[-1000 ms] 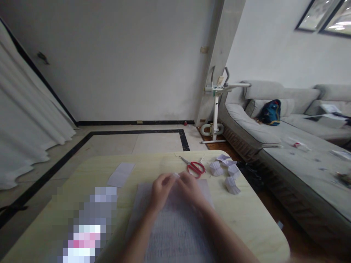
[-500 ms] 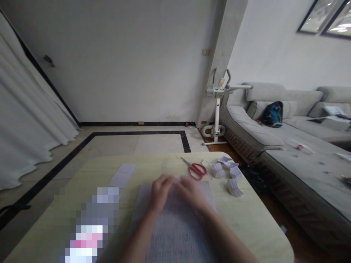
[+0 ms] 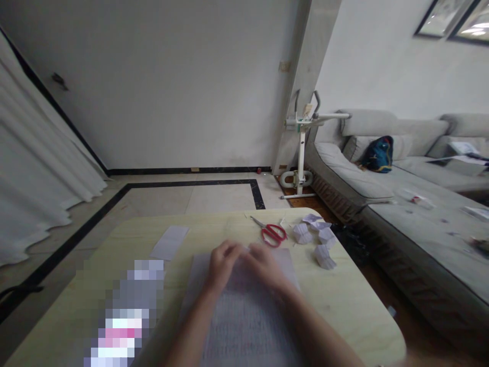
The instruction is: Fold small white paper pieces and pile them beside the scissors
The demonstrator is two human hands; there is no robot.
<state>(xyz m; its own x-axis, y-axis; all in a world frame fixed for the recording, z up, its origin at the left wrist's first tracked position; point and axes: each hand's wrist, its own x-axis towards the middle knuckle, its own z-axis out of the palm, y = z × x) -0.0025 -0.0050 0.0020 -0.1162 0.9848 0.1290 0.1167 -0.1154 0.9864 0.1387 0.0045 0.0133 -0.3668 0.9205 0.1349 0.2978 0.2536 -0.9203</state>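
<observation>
My left hand [image 3: 224, 261] and my right hand [image 3: 264, 262] meet above the far part of a printed paper sheet [image 3: 244, 326] on the table. Both hands are closed, with fingertips pinched close together. Between them shows a pale sliver of a small piece of paper [image 3: 246, 248], mostly hidden by the fingers and slightly blurred. Beyond my right hand lie scissors [image 3: 273, 234] with red handles, blades pointing away to the left. Several folded pieces of paper [image 3: 325, 256] sit farther right. A flat paper slip [image 3: 170, 242] rests left of the sheet.
The pale wooden table [image 3: 344, 306] has rounded corners. A pixelated patch [image 3: 126, 321] covers something on its left side. To the right stands a grey sofa [image 3: 420, 234] with a blue bag [image 3: 378, 154]. White exercise equipment [image 3: 301, 153] stands behind the table, near the wall.
The view has shifted slightly, so the table and its things sit a little higher and farther left. Both hands stay together over the sheet, with only slight finger movement.
</observation>
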